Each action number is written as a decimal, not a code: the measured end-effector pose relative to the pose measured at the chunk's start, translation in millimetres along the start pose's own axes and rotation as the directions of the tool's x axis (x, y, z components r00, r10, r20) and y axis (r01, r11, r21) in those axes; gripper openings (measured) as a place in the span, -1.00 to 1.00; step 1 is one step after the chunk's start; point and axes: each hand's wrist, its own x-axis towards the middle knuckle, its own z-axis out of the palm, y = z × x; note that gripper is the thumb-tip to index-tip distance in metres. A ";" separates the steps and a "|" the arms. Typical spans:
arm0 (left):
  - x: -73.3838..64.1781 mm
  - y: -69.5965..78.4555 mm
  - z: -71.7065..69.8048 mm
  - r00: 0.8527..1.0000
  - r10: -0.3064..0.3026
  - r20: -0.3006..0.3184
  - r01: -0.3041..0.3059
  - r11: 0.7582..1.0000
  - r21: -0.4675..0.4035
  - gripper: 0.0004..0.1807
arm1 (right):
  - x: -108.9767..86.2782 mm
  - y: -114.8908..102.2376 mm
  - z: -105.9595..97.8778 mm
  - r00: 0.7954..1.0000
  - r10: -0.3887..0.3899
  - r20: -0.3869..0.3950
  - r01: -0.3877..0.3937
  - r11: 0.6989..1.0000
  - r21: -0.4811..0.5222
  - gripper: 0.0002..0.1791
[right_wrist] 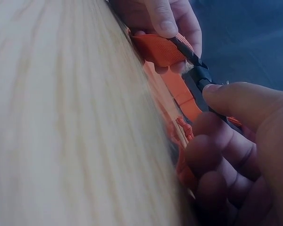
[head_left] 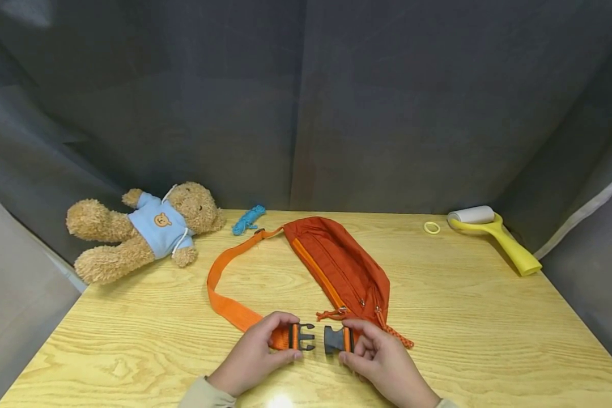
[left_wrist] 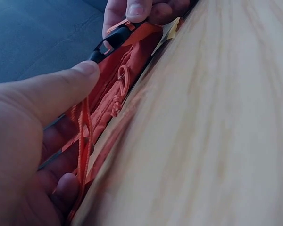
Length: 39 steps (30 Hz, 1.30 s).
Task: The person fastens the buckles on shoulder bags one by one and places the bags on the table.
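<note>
An orange-red waist bag lies on the table, its orange strap looping out to the left. My left hand pinches the pronged half of a black side-release buckle between thumb and forefinger. Facing it, my right hand pinches the socket half. A small gap separates the two halves in the head view, and the prongs point right at the socket. Zipper pull cords hang from the bag near the right hand. The other fingers of the right hand are curled beneath the buckle.
On the left lies a teddy bear in a blue top. A blue cord bundle is behind the strap. At the back right are a yellow ring and a lint roller. Dark curtains stand behind the wooden table.
</note>
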 end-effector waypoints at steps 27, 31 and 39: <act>-0.4 -0.6 2.9 1.000 0.012 -0.004 -0.012 1.000 0.025 -0.44 | -0.7 -4.2 0.3 1.000 0.009 -0.005 -0.009 1.000 -0.019 -0.39; 0.0 -0.8 3.0 1.000 0.014 -0.003 -0.014 1.000 0.026 -0.44 | -0.6 -4.3 0.3 1.000 0.016 -0.005 -0.016 1.000 -0.018 -0.38; 0.2 -1.1 2.9 1.000 0.013 -0.001 -0.013 1.000 0.018 -0.44 | -0.2 -4.4 0.6 0.999 0.034 0.004 -0.034 0.999 -0.005 -0.37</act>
